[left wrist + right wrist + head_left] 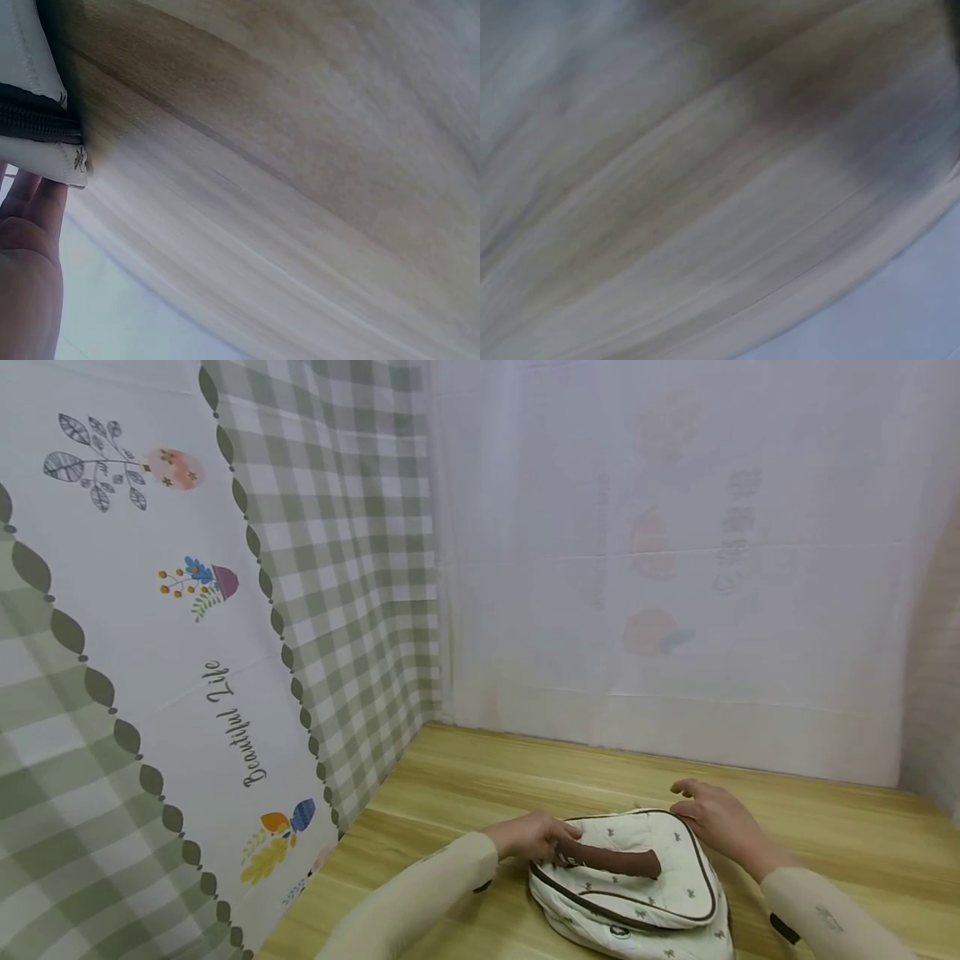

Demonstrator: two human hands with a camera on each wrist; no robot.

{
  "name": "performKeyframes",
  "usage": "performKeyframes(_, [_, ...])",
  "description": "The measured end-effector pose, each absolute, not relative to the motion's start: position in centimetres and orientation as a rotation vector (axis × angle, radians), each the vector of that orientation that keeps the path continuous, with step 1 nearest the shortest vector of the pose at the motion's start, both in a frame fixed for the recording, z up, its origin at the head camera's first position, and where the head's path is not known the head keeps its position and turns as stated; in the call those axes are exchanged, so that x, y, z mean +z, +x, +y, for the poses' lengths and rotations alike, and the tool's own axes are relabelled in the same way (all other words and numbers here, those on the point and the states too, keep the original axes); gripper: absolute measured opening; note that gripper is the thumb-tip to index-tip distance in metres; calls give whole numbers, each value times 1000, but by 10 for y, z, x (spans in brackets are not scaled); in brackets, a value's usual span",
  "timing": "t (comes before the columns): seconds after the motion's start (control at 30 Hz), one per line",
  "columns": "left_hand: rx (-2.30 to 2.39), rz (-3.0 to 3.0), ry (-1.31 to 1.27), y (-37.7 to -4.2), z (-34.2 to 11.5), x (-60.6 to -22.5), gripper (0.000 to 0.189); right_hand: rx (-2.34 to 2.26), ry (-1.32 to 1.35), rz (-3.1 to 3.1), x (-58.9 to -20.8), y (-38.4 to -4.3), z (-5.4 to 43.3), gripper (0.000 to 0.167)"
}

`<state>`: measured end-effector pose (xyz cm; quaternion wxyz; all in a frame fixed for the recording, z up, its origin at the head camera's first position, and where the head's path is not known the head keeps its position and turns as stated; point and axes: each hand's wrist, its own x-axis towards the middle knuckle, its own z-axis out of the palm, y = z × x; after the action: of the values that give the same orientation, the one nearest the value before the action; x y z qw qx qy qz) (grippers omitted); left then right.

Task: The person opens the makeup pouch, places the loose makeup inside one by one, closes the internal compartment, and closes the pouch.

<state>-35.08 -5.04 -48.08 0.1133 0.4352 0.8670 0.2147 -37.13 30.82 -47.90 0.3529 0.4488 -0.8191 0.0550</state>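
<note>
A white quilted zip bag (pixel 637 902) with small dark bow prints, brown piping and a brown top handle (pixel 618 862) sits on the table at the lower right of the head view. At its left back edge my left hand (pixel 528 837) grips the bag beside the handle's left end. The left wrist view shows that hand's fingers (pixel 46 206) against the bag's corner, just below a black zipper (pixel 37 120); their tips are hidden. My right hand (pixel 720 822) lies at the bag's right back corner, fingers loosely bent, holding nothing. The right wrist view shows neither that hand nor the bag clearly.
The wood-grain table (pixel 480 777) extends around the bag. A green checked cloth (pixel 337 527) with printed plants hangs along the left side, and a pale white sheet (pixel 675 568) closes off the back.
</note>
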Motion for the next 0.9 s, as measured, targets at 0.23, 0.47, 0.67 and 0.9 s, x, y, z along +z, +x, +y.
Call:
performKeyframes(0.23, [630,2527,1268,-351,-51,-483,30,170,1175,-2281,-481,-362,307,24])
performKeyframes(0.47, [611,2528,1248,-353,-51,-480,30,-4,1265,-2308,-470,-358,308,25])
performKeyframes(0.67, [556,2543,1298,-352,-52,-479,32,-253,1370,-2075,-453,-372,303,15])
performKeyframes(0.9, [476,2542,1400,-352,-52,-476,33,-353,1484,-1981,-439,-381,293,67])
